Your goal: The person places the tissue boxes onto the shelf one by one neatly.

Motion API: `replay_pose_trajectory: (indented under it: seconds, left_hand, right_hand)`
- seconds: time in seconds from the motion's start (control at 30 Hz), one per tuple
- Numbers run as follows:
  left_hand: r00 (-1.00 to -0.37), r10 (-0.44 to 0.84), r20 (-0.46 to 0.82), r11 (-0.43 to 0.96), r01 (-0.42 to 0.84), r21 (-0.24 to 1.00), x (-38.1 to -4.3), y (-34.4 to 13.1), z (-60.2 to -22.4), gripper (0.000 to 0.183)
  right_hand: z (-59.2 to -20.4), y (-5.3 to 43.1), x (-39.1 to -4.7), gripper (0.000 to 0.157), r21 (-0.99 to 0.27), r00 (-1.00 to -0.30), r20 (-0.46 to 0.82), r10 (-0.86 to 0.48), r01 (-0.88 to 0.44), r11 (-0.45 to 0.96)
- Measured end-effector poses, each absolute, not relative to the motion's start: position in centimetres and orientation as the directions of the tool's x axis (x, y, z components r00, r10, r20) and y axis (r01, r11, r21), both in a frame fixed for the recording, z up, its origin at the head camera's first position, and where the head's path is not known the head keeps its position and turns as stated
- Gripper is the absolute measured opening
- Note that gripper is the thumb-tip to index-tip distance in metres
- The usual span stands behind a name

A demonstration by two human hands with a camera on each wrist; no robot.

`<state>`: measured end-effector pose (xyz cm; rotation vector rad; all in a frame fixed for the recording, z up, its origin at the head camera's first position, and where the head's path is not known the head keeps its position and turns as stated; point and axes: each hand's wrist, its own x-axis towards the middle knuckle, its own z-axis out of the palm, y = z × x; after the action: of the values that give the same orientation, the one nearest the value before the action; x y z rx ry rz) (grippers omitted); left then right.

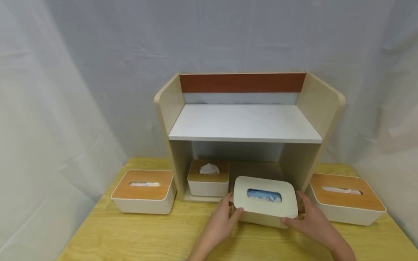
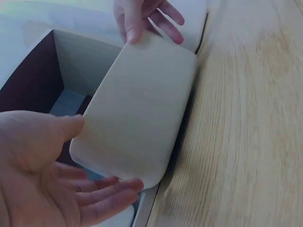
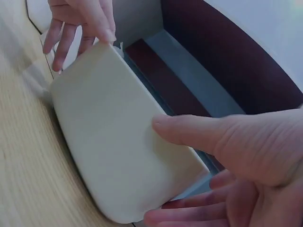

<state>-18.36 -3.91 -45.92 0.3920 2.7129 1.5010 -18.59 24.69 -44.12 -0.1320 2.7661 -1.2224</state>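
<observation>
One cream tissue box (image 1: 265, 207); long axis left-right; slot (image 1: 264, 195) upward

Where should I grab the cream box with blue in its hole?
I'd grip the cream box by its two short ends: left hand from the left, right hand from the right. It's longer than it is deep, so holding both ends should keep it steady. Better not pull on the hole; it's just an opening in the top.
</observation>
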Motion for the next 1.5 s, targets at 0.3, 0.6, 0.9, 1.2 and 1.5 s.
replay_pose_trajectory:
  seconds: [0.3, 0.6, 0.9, 1.2, 1.5]
  left_hand:
    - [-0.978, 0.197, 0.073, 0.434, 0.154, 0.888, -18.0, -3.6, -45.6, 0.063]
    - [-0.956, 0.289, 0.05, 0.309, 0.142, 0.941, -18.1, -3.5, -45.9, 0.073]
    - [-0.941, 0.316, 0.12, 0.277, 0.213, 0.937, -18.8, -3.9, -46.6, 0.084]
    - [-0.91, 0.389, 0.144, 0.231, 0.248, 0.941, -19.3, -3.7, -47.2, 0.084]
    - [-0.894, 0.42, 0.158, 0.193, 0.258, 0.946, -19.8, -3.8, -47.9, 0.083]
  right_hand:
    - [-44.5, 23.7, -18.5, 0.083, -0.757, -1.0, 0.019, 0.016, -0.004, 0.654]
    - [-45.2, 22.5, -18.5, 0.067, -0.852, -0.998, 0.014, 0.061, 0.02, 0.523]
    - [-45.5, 21.3, -18.9, 0.071, -0.897, -0.997, 0.037, 0.066, -0.004, 0.442]
    - [-46.1, 21.0, -19.1, 0.082, -0.906, -1.0, 0.007, 0.01, -0.002, 0.423]
    - [-47.2, 21.1, -19.4, 0.088, -0.914, -0.998, 0.037, -0.057, -0.057, 0.402]
